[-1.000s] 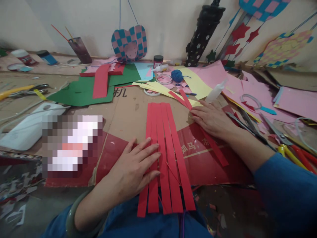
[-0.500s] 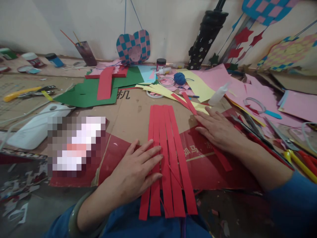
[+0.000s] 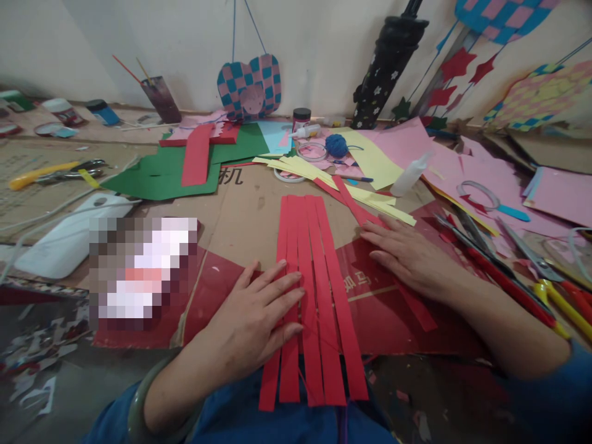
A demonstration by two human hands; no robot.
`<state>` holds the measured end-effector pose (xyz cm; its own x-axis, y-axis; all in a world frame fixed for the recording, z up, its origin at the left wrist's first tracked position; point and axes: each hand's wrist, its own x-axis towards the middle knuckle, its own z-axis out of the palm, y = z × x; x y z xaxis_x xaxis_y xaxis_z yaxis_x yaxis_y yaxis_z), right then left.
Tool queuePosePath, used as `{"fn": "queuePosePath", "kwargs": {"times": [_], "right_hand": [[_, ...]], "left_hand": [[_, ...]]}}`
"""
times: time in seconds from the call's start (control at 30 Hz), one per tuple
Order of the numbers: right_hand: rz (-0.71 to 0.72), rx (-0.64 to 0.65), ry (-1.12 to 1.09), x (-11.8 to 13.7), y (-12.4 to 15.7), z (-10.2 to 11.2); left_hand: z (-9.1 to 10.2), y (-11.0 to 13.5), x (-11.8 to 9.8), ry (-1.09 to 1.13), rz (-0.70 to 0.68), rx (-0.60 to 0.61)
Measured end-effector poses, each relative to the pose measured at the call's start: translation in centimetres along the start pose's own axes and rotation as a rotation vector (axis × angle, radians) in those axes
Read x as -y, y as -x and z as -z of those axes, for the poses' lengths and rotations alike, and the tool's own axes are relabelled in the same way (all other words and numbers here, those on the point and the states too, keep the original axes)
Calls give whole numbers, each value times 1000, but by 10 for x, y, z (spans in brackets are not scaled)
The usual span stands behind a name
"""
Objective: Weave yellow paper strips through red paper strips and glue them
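Left of the row of red paper strips (image 3: 311, 246), the left hand (image 3: 250, 314) lies flat over their edge, its grip released. Right of the row, the right hand (image 3: 411, 256) rests open, holding nothing, near a loose red strip (image 3: 356, 206) that is not threaded through them.

A pixelated patch (image 3: 141, 271) blurs whatever lies at the left of the table, so we cannot tell what it is. Our view of the red paper strips (image 3: 300, 234) stops at the left hand (image 3: 250, 311), which hides part of them. The top edge cuts off the woven hanging (image 3: 506, 18) and the black flowered tube (image 3: 386, 68); the right edge cuts off the blue sleeve (image 3: 578, 394).
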<state>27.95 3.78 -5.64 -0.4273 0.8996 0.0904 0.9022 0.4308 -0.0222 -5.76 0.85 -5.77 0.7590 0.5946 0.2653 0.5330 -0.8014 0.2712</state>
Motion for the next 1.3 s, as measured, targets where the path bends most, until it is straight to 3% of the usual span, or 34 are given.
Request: {"fn": "queuePosePath", "kwargs": {"times": [0.13,0.2,0.33,0.47,0.53,0.67,0.83,1.03,1.17,1.3], "right_hand": [[-97,-72,82,-15,4,-3],[-62,-86,139,-15,7,-3],[-1,-97,251,-1,15,4],[-103,5,304,11,28,16],[-131,-12,310,13,32,19],[-75,-159,332,20,29,13],[-9,-68,229,31,20,-2],[93,-43,24,34,24,-1],[18,-85,84,38,26,1],[74,-104,160,51,26,0]], "left_hand": [[1,0,0,0,8,4],[1,1,-1,0,8,4],[1,1,-1,2,10,8],[1,1,-1,7,16,18],[1,1,0,14,14,23],[0,2,-1,26,34,19],[-1,1,-1,25,26,35],[-1,1,-1,26,42,34],[0,1,-1,27,38,39],[0,1,0,23,31,32]]}}
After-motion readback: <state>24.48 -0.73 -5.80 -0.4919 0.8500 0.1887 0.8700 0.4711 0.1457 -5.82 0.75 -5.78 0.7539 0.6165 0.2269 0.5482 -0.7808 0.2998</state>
